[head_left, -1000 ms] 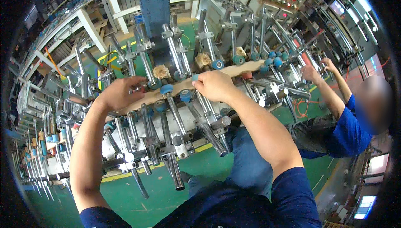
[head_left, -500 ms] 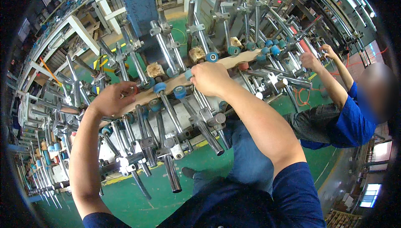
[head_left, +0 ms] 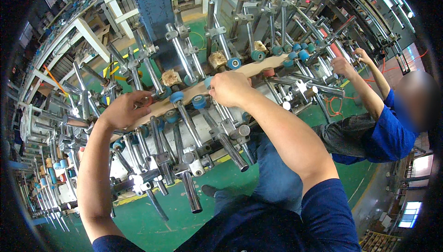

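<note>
- Right hand (head_left: 230, 88), just off centre at 12 o'clock: fingers curled down over a pale wooden strip (head_left: 263, 67); whether they clasp it, I cannot tell.
- Left hand (head_left: 123, 110), at 9 o'clock: half-curled over the strip's left end, hold unclear.
- The strip slants from 9 to 2 o'clock among blue rollers (head_left: 176, 97).
- Sound handling, I judge: even pressure, fingertips clear of rollers.
- At 3 o'clock: a co-worker (head_left: 385, 141) in blue.

A long, pale wooden strip (head_left: 258, 68) lies slantwise among blue rollers (head_left: 176, 97), its left end seemingly hidden.
</note>
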`<state>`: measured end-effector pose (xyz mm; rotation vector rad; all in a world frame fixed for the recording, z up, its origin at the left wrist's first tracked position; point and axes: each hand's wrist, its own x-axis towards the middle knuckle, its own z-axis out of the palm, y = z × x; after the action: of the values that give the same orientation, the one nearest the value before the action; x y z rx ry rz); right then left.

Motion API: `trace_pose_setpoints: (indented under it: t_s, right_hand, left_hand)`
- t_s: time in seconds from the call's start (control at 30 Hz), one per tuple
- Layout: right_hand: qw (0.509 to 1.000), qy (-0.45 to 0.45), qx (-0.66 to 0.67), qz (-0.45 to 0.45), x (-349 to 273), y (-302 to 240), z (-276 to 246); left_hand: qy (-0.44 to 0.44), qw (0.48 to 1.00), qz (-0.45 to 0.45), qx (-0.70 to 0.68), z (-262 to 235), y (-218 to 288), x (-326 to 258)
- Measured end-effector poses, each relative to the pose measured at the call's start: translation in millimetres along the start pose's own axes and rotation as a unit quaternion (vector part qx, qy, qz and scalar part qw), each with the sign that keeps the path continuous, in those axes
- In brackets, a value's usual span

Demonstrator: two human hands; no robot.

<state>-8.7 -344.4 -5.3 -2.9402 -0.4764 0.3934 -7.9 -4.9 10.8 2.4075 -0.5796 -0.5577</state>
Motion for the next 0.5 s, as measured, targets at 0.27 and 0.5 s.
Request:
trace_pose_setpoints:
  t_s: [0.27,0.5]
  right_hand:
    - [1.000,-0.014,0.015,0.008,-9.1,20.9,2.7]
    - [0.998,0.028,-0.024,-0.055,3.8,0.7,3.9]
  left_hand:
    - [-0.047,0.998,-0.037,0.012,-0.1,32.8,21.6]
    - [-0.011,0.998,-0.005,-0.059,9.6,-0.9,4.0]
